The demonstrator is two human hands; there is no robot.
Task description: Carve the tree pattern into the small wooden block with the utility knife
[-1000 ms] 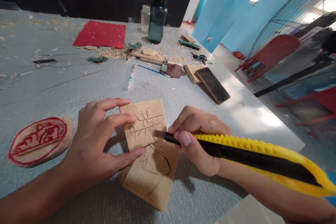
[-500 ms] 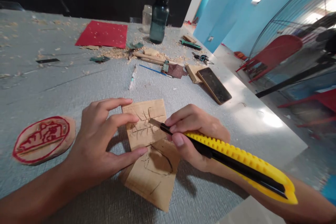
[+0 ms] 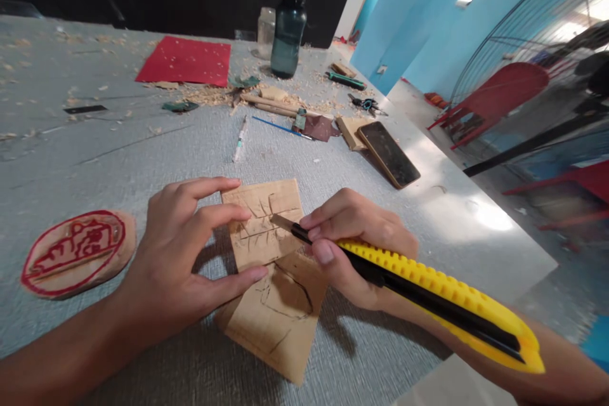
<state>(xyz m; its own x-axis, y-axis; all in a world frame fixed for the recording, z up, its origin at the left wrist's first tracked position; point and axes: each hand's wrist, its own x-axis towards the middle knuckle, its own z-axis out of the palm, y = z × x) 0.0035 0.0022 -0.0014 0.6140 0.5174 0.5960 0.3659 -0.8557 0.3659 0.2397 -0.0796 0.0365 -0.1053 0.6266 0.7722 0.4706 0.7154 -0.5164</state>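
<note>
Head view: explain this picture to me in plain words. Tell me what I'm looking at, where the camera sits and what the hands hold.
There is no machine here: a person works with two bare hands. The one camera sits on their head, looking forward and down. The left hand grips a board marked with drawn and cut lines, pinning it to the table. The right hand holds a yellow knife, its blade tip on the board. Left of the hands lies an oval carving outlined in red. Farther back are a phone, a dark bottle, a red sheet and wood shavings.
</note>
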